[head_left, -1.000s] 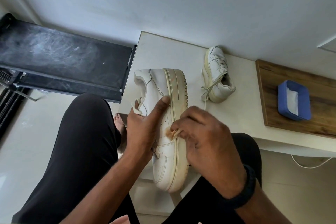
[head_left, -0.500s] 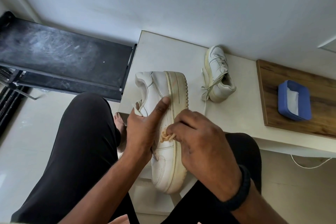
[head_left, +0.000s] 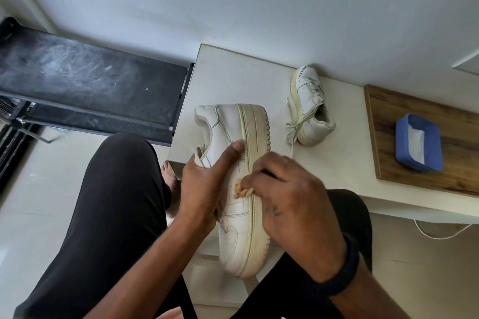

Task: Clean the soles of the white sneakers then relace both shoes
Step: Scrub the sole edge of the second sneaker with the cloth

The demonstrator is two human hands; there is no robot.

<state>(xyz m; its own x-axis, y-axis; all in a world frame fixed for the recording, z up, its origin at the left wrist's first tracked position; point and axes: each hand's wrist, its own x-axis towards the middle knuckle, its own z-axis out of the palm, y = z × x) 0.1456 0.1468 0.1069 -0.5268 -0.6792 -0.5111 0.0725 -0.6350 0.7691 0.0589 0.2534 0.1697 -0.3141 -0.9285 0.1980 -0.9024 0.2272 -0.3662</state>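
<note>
So the sneaker is up off the bench, held over the lap on its side. Its long axis runs straight away from the person, heel toward the wall, toe pointing back at them, sole edge facing right. The left hand has its grip wrapped round the collar, thumb laid along the upper. The right hand has a tight pinch grip on a little tan wad, pressed on the midsole seam. The other sneaker sits on the bench, toe to the wall, laces loose.
</note>
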